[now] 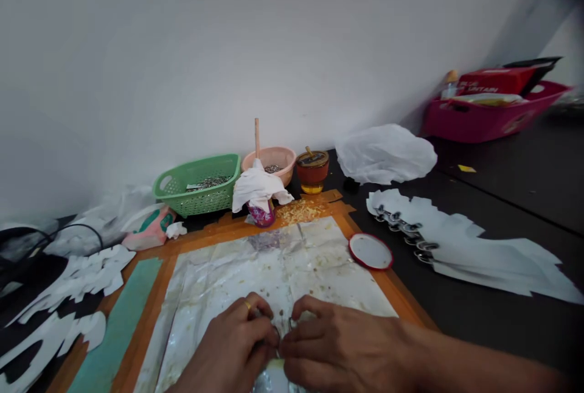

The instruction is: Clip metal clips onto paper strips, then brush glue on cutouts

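My left hand (235,341), with a gold ring on one finger, is at the bottom middle, its fingers curled into a pinch. My right hand (340,344) faces it, fingers bent and closed, almost touching the left. A small dark, curved edge shows between the fingertips, but what they grip is mostly hidden. Under both hands lies a crinkled, stained white sheet (219,277) on an orange-brown board (406,302). Close to my body, a pale, shiny piece (275,375) shows between the palms. A red-rimmed white lid (370,251) rests at the sheet's right edge.
At the back are a green basket (228,195) of metal pieces, a pink bowl (287,159), a cloth-draped purple container (262,215) and an amber jar (312,171). White cut sheets with metal rings (479,253) lie right; white cutouts (86,274) lie left. A magenta basket (479,122) stands far right.
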The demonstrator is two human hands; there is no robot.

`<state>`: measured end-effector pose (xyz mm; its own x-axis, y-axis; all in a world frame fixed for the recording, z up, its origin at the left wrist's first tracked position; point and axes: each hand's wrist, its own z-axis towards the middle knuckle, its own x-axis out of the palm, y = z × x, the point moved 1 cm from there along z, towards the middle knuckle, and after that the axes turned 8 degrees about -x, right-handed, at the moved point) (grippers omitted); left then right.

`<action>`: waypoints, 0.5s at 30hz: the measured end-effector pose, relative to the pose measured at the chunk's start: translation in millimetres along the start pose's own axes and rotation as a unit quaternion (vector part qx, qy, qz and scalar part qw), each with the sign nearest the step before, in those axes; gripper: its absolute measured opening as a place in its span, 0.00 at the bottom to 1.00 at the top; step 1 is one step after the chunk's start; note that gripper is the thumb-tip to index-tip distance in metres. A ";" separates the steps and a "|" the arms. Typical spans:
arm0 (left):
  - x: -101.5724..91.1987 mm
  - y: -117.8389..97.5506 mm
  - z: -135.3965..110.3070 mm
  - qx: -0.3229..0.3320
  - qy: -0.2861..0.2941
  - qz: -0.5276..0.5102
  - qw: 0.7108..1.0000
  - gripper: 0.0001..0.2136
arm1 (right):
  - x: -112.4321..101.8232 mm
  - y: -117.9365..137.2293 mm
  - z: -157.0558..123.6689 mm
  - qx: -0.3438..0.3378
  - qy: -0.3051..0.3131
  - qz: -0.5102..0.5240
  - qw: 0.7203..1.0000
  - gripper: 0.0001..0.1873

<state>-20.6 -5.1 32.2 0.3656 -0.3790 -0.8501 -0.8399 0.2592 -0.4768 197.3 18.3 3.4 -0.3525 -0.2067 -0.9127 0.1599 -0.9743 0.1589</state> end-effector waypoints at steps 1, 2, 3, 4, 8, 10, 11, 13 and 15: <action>0.6 -0.4 1.6 0.005 0.001 0.016 1.000 0.13 | 1.4 -0.7 -0.4 0.001 -0.001 0.002 1.000 0.10; 2.0 -0.1 3.1 0.012 -0.002 0.032 0.999 0.13 | 2.6 -1.4 -0.5 0.004 -0.004 0.003 1.000 0.10; 4.1 1.0 4.4 0.021 -0.007 0.044 0.999 0.13 | 3.5 -1.9 -0.5 0.009 -0.008 0.004 1.000 0.11; 6.5 2.8 5.3 0.030 -0.016 0.053 0.998 0.12 | 4.1 -2.3 -0.2 0.017 -0.014 0.004 1.000 0.11; 17.2 14.1 0.4 0.058 -0.064 0.045 0.995 0.10 | 3.1 -2.3 3.3 0.044 -0.032 0.008 0.998 0.16; 24.1 20.0 -6.9 0.063 -0.094 0.053 0.992 0.09 | 0.7 -1.1 5.6 0.052 -0.024 0.011 0.998 0.16; 28.3 22.5 -11.0 0.069 -0.112 0.065 0.989 0.09 | -0.9 -0.1 6.5 0.054 -0.017 0.012 0.998 0.16; 38.0 25.8 -18.9 0.086 -0.163 0.091 0.979 0.10 | -4.1 1.9 7.5 0.061 0.002 0.009 0.998 0.15; 47.4 27.2 -24.6 0.100 -0.217 0.097 0.966 0.10 | -7.1 3.9 7.5 0.067 0.019 0.002 0.998 0.14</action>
<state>-36.0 -37.8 -15.6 0.3784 0.0907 -0.9212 -0.8314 0.4709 -0.2952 193.5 15.2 13.4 -0.3160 -0.2094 -0.9253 0.0360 -0.9773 0.2089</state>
